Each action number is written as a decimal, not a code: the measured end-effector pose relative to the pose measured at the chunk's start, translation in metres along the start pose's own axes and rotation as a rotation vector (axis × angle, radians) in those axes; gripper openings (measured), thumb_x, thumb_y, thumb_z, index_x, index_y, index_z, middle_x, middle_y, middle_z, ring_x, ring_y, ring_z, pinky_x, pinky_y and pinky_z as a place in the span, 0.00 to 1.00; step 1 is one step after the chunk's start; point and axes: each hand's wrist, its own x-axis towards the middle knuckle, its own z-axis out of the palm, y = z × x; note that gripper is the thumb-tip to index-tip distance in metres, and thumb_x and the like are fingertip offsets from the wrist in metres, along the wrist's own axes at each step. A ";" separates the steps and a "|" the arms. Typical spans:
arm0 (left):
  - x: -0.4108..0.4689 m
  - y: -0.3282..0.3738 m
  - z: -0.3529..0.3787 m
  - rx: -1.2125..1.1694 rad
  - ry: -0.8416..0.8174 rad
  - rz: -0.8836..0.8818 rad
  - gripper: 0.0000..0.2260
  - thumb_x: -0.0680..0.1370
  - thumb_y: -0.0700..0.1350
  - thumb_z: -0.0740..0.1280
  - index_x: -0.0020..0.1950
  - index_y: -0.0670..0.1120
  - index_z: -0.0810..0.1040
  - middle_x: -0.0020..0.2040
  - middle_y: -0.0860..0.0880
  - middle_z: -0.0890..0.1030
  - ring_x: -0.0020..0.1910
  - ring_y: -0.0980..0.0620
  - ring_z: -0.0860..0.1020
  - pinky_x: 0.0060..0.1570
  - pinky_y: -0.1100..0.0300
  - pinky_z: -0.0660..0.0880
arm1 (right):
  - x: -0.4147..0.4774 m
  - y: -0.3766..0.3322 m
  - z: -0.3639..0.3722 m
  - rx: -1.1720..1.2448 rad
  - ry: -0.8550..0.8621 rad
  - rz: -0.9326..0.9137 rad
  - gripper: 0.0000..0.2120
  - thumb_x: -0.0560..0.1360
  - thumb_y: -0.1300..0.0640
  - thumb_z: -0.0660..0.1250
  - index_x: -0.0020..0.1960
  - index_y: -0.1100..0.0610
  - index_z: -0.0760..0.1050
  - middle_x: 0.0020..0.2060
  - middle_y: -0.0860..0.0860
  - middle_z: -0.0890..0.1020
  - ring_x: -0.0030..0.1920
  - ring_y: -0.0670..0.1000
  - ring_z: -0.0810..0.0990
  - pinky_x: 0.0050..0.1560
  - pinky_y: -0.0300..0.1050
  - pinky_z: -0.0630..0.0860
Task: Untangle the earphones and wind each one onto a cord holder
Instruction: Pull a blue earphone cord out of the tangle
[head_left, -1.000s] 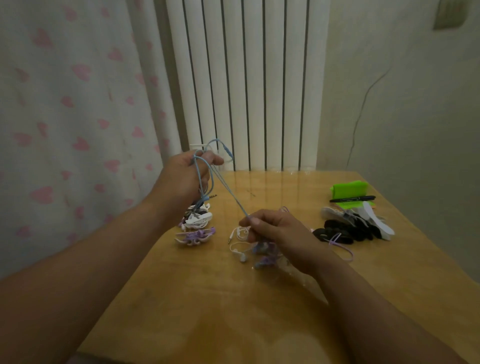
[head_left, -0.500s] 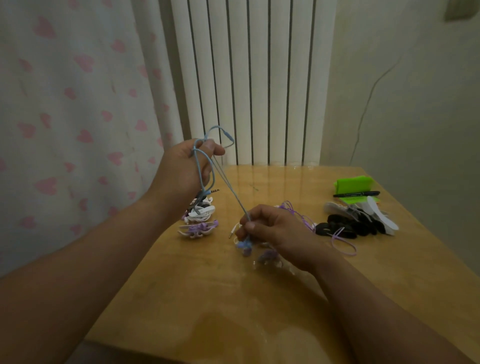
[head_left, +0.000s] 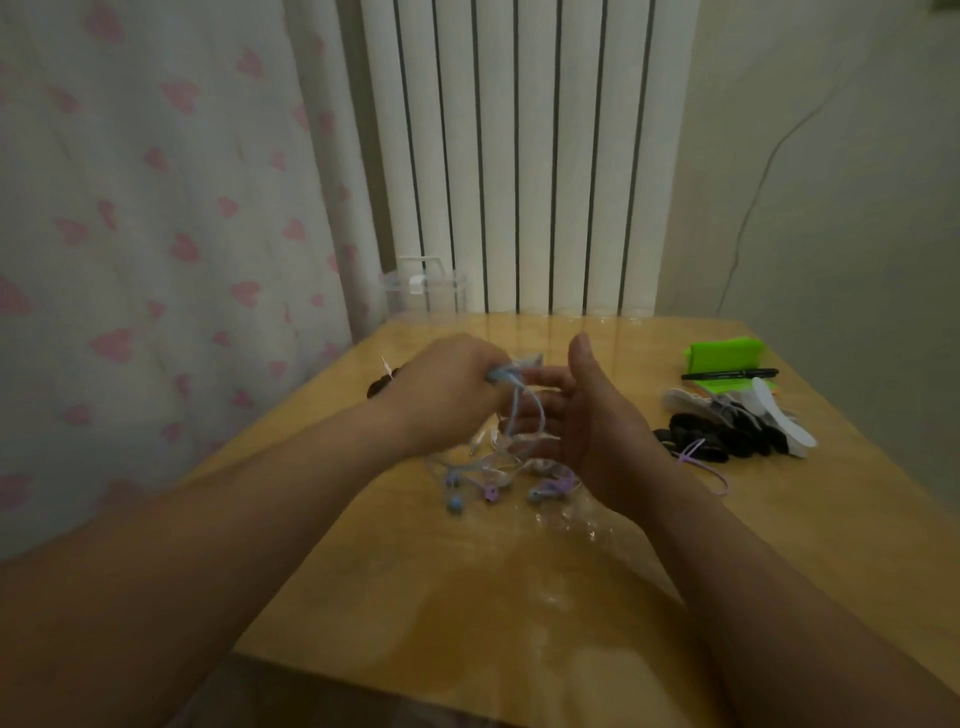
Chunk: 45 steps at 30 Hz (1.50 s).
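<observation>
Two hands meet mid-frame above the desk (head_left: 467, 597). The left hand (head_left: 447, 387) pinches a blue earphone cord (head_left: 513, 415), lifting it off the tangle (head_left: 498, 470), probably to free it. The right hand (head_left: 592, 421) is flat and open alongside. Spare cord holders (head_left: 727, 436) wait at right.

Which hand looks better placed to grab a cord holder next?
Probably the right hand: it is open and the cord holders lie on its side of the table. The left hand grips the bunched blue earphone cord.
</observation>
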 end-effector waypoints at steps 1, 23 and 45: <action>-0.001 0.002 0.008 0.090 -0.050 0.008 0.10 0.81 0.47 0.67 0.40 0.51 0.79 0.35 0.52 0.79 0.35 0.53 0.78 0.36 0.53 0.75 | -0.001 0.003 0.002 -0.055 -0.032 0.024 0.33 0.77 0.33 0.59 0.65 0.60 0.78 0.53 0.62 0.85 0.52 0.61 0.86 0.52 0.58 0.82; -0.036 -0.006 0.000 -0.338 0.125 0.000 0.15 0.82 0.53 0.70 0.69 0.58 0.78 0.46 0.53 0.84 0.46 0.58 0.83 0.50 0.57 0.77 | -0.009 -0.019 -0.026 0.038 -0.100 -0.051 0.18 0.86 0.44 0.56 0.53 0.56 0.76 0.30 0.49 0.59 0.27 0.47 0.56 0.25 0.39 0.57; 0.013 0.008 -0.066 -1.633 -0.063 -0.175 0.14 0.86 0.47 0.56 0.54 0.42 0.79 0.24 0.54 0.61 0.19 0.58 0.57 0.22 0.63 0.52 | -0.014 -0.025 -0.016 -0.543 0.222 -0.178 0.11 0.84 0.51 0.66 0.51 0.54 0.84 0.26 0.41 0.71 0.29 0.47 0.66 0.33 0.43 0.65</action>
